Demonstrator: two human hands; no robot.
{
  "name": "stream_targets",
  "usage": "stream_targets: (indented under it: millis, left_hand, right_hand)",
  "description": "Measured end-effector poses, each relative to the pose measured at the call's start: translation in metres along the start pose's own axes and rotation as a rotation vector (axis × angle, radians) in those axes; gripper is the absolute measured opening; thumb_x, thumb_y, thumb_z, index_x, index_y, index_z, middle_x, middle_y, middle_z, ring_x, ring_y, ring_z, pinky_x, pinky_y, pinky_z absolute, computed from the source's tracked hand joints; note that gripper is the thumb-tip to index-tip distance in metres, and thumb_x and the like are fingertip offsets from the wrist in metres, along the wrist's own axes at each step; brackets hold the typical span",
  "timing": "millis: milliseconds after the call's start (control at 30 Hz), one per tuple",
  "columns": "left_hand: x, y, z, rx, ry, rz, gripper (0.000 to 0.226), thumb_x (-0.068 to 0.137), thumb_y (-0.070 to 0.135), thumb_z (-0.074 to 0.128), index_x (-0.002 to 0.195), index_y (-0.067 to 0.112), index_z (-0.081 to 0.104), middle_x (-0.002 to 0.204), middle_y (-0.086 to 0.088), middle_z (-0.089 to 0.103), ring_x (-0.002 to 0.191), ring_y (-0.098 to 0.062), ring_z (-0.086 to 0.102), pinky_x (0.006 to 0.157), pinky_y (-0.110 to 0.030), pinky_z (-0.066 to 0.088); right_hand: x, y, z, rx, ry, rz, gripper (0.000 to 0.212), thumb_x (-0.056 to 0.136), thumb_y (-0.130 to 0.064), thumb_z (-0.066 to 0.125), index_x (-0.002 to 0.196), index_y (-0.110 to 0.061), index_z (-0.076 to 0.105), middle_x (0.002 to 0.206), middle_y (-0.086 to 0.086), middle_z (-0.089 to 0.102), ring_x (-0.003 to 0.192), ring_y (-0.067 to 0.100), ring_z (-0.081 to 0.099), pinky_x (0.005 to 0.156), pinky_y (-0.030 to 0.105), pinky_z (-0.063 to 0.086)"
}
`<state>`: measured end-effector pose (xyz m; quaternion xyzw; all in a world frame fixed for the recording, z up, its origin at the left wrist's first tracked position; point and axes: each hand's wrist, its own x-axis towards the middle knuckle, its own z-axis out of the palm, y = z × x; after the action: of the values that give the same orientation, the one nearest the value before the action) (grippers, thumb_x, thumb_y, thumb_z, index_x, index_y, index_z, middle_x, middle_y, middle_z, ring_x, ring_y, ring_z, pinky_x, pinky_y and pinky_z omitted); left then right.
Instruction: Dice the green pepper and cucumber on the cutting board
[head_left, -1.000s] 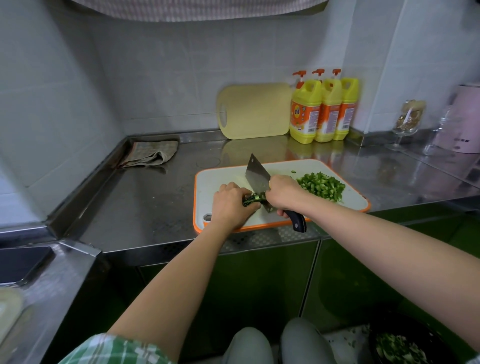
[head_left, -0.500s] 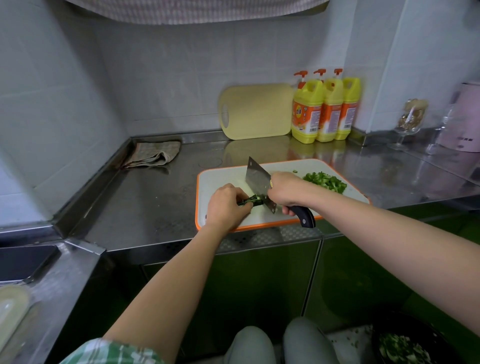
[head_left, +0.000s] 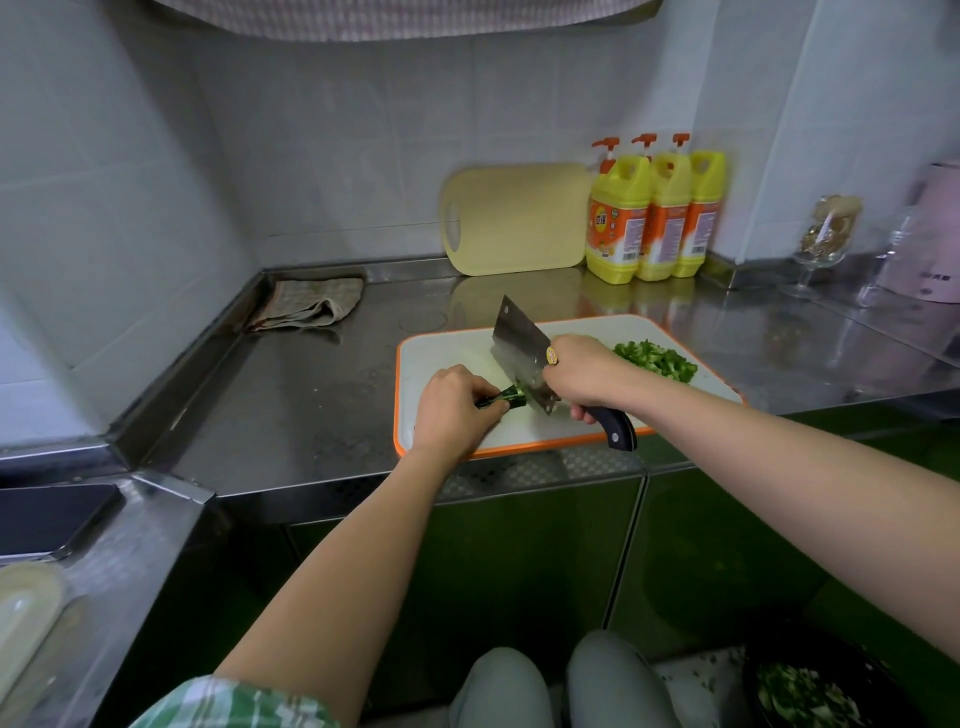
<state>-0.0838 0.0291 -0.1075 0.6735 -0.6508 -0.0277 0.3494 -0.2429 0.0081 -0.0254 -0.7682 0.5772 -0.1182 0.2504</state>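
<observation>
A white cutting board (head_left: 447, 353) with an orange rim lies on the steel counter. My left hand (head_left: 452, 410) pins a short bunch of dark green pepper strips (head_left: 506, 399) near the board's front. My right hand (head_left: 584, 376) grips the black handle of a cleaver (head_left: 519, 348), whose blade stands just to the right of the strips' cut ends. A pile of diced green pepper (head_left: 657, 361) lies on the board's right part, behind my right wrist. No cucumber is in view.
A pale yellow board (head_left: 519, 218) leans on the back wall beside three yellow detergent bottles (head_left: 654, 218). A folded cloth (head_left: 306, 309) lies at the counter's left back. A stemmed glass (head_left: 826, 234) and a pink appliance (head_left: 930, 239) stand at the right. A dark bin with green scraps (head_left: 810, 691) sits on the floor.
The cleaver has kept chopping at the strips, and the bunch under my left hand has grown shorter. Both hands have stayed at the same spot on the board.
</observation>
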Motion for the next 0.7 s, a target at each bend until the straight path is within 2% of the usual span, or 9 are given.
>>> stream_targets:
  millis: [100,167,267,433,600,700]
  left_hand:
    - [0.0,0.001,0.0,-0.013,-0.005,-0.006,0.019,0.084,0.028,0.072,0.099,0.018,0.077,0.094,-0.003,0.065,0.093,-0.02,0.054,0.077,-0.035,0.048]
    - [-0.001,0.001,0.001,-0.018,-0.003,-0.005,0.018,0.084,0.028,0.072,0.098,0.018,0.078,0.093,-0.003,0.066,0.092,-0.021,0.055,0.076,-0.035,0.047]
    - [-0.001,0.001,0.0,-0.02,0.002,-0.001,0.017,0.085,0.027,0.071,0.097,0.018,0.078,0.092,-0.002,0.067,0.091,-0.02,0.056,0.073,-0.032,0.045]
    - [-0.002,0.004,-0.001,-0.01,0.006,0.008,0.018,0.086,0.027,0.071,0.099,0.016,0.078,0.091,-0.003,0.068,0.09,-0.021,0.056,0.073,-0.032,0.045]
    - [0.002,0.016,0.0,0.014,-0.039,0.024,0.019,0.087,0.027,0.069,0.101,0.017,0.077,0.093,-0.003,0.072,0.085,-0.019,0.058,0.067,-0.026,0.038]
    - [0.005,0.024,0.008,0.03,-0.05,0.039,0.019,0.086,0.029,0.07,0.099,0.017,0.078,0.092,-0.004,0.073,0.086,-0.023,0.062,0.069,-0.03,0.048]
  right_hand:
    - [-0.001,-0.005,-0.005,-0.074,-0.073,0.016,0.02,0.097,-0.006,0.035,0.107,0.007,0.047,0.036,0.011,0.053,0.04,0.024,0.05,0.044,0.025,0.046]
    - [-0.003,-0.007,-0.004,-0.097,-0.099,0.028,0.016,0.096,-0.002,0.035,0.104,0.008,0.045,0.033,0.01,0.05,0.04,0.024,0.049,0.044,0.025,0.046]
    - [-0.003,-0.009,0.001,-0.109,-0.109,0.035,0.014,0.096,-0.002,0.036,0.102,0.006,0.047,0.043,0.013,0.054,0.039,0.023,0.049,0.042,0.024,0.045]
    - [0.001,-0.009,0.016,-0.138,-0.051,0.036,0.024,0.096,-0.002,0.039,0.114,0.008,0.053,0.059,0.015,0.059,0.043,0.023,0.055,0.039,0.025,0.047]
    - [0.004,0.004,0.009,-0.023,0.027,0.02,0.025,0.099,-0.005,0.035,0.118,0.004,0.047,0.062,0.017,0.058,0.043,0.023,0.053,0.038,0.026,0.044]
    - [0.004,0.006,-0.005,0.011,0.053,0.009,0.02,0.099,-0.007,0.034,0.115,-0.001,0.044,0.059,0.016,0.057,0.04,0.021,0.052,0.039,0.023,0.043]
